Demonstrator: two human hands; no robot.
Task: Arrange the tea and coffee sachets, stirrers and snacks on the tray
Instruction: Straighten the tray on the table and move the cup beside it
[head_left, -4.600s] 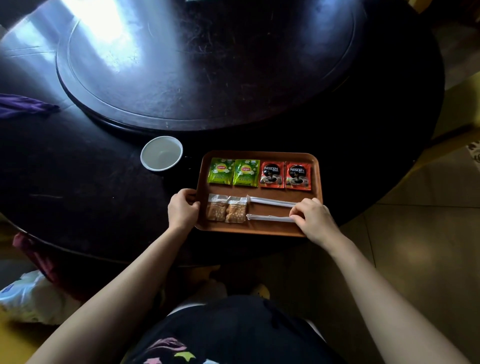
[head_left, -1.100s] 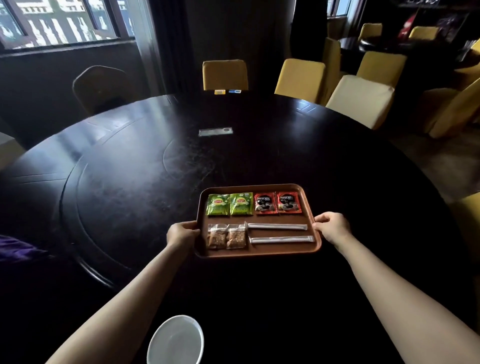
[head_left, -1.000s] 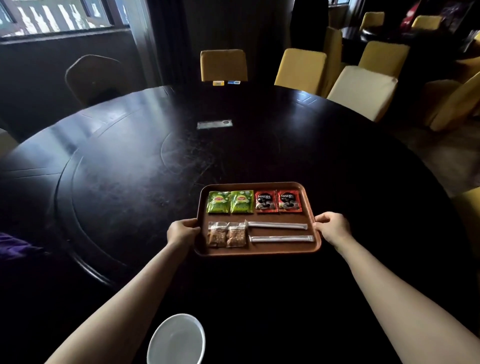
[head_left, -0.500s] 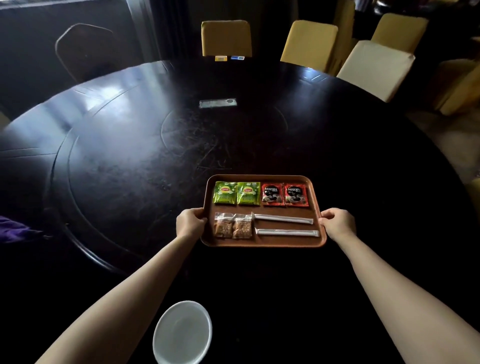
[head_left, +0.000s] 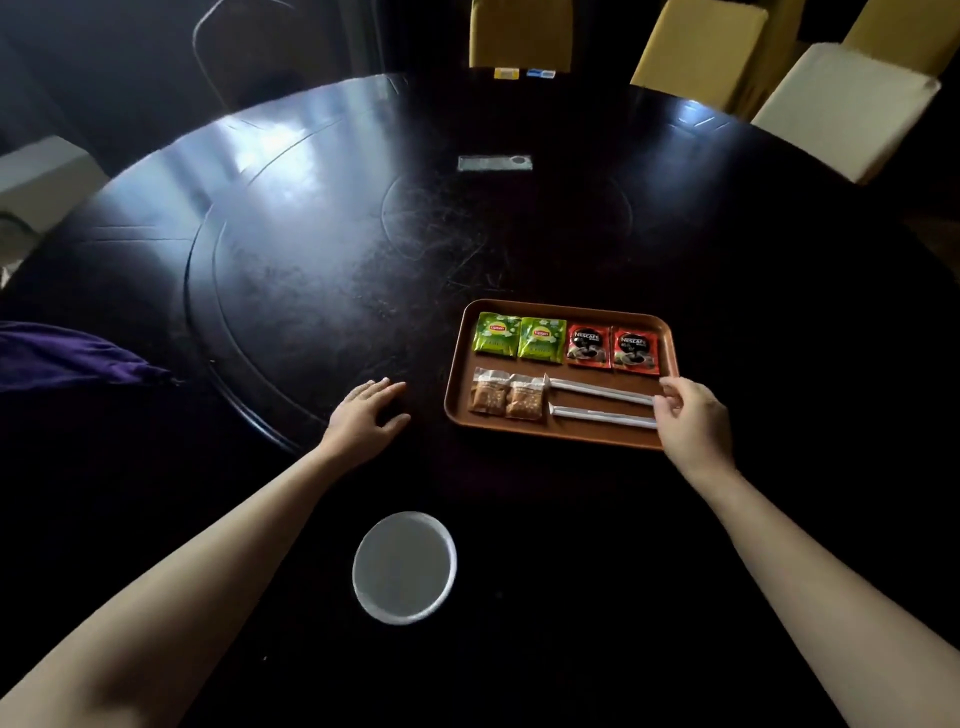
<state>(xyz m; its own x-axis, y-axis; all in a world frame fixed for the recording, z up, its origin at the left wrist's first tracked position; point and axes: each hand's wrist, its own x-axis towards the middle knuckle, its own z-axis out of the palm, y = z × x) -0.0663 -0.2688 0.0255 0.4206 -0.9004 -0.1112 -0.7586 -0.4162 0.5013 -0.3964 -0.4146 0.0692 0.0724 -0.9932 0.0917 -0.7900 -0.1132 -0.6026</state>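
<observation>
A brown tray (head_left: 561, 435) rests on the dark round table. Its far row holds two green tea sachets (head_left: 518, 338) and two red coffee sachets (head_left: 612, 347). The near row holds two snack packets (head_left: 508, 398) on the left and two white wrapped stirrers (head_left: 600, 406) on the right. My right hand (head_left: 693, 418) hovers at the tray's right edge, fingers apart by the stirrer ends, gripping nothing I can see. My left hand (head_left: 366, 410) lies open on the table, left of the tray and apart from it.
A white paper cup (head_left: 404, 566) stands near me on the table. A purple cloth (head_left: 67, 356) lies at the left edge. A raised turntable (head_left: 322, 223) fills the table's middle, with a small card (head_left: 494, 162) on it. Yellow chairs (head_left: 701, 47) line the far side.
Both hands have let go of the tray, which now rests on the table. My left hand has moved left onto the tabletop. The view has tilted down.
</observation>
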